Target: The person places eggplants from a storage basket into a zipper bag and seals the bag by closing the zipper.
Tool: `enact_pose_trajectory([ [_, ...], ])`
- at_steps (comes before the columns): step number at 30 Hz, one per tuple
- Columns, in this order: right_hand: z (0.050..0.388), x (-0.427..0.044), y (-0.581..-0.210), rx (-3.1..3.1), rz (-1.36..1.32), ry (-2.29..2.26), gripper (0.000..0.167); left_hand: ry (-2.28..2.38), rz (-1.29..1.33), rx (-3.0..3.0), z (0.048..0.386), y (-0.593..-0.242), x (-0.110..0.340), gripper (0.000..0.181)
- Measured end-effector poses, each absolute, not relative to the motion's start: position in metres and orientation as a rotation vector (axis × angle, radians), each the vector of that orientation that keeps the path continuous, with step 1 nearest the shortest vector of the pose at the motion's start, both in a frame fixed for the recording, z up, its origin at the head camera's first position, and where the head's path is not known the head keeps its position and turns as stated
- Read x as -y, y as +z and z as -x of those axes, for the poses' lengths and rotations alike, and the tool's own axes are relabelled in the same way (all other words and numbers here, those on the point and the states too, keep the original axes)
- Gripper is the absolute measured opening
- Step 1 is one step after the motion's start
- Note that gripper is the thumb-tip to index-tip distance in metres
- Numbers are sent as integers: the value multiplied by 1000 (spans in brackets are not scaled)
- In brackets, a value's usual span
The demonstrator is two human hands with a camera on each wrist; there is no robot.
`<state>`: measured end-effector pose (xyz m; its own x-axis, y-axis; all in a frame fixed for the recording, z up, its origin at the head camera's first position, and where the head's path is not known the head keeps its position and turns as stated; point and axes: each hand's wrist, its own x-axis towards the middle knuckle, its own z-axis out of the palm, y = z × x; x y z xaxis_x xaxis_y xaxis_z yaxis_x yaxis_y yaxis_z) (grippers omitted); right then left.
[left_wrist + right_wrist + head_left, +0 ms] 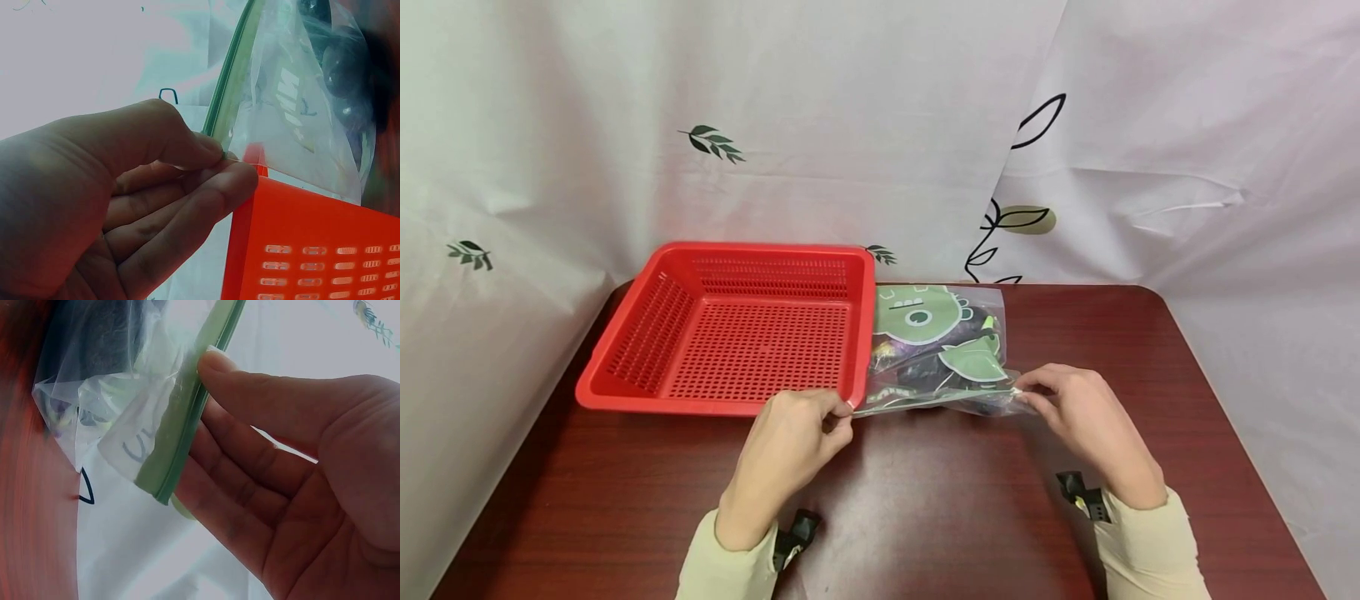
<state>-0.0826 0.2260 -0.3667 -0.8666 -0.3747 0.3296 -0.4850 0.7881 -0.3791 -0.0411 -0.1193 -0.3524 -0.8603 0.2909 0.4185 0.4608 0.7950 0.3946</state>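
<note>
A clear zip bag (pixel 917 318) with a green cartoon print lies to the right of the red basket, with dark, shiny contents showing through the plastic. My left hand (pixel 793 442) pinches the left end of its mouth between thumb and index finger, beside the basket's front right corner. At the opposite end, my right hand (pixel 1088 421) pinches the bag's edge. The green zip strip (pixel 181 419) runs between thumb and fingers in the right wrist view. Seen from the left wrist, the strip (pixel 230 75) stretches away from the thumb tip. What exactly the bag contains is unclear.
The red perforated basket (pixel 760 350) stands at the left on a dark reddish-brown table (pixel 925 517), with nothing visible inside it. White curtains (pixel 850 108) with leaf prints hang behind the table and along both sides.
</note>
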Motion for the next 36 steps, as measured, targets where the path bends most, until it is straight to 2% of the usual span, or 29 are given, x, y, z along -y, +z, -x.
enact_pose_trajectory([
  [36, 83, -240, -363, 2807, -635, 646, 16, -683, 596, 2640, 42, -352, 120, 18],
])
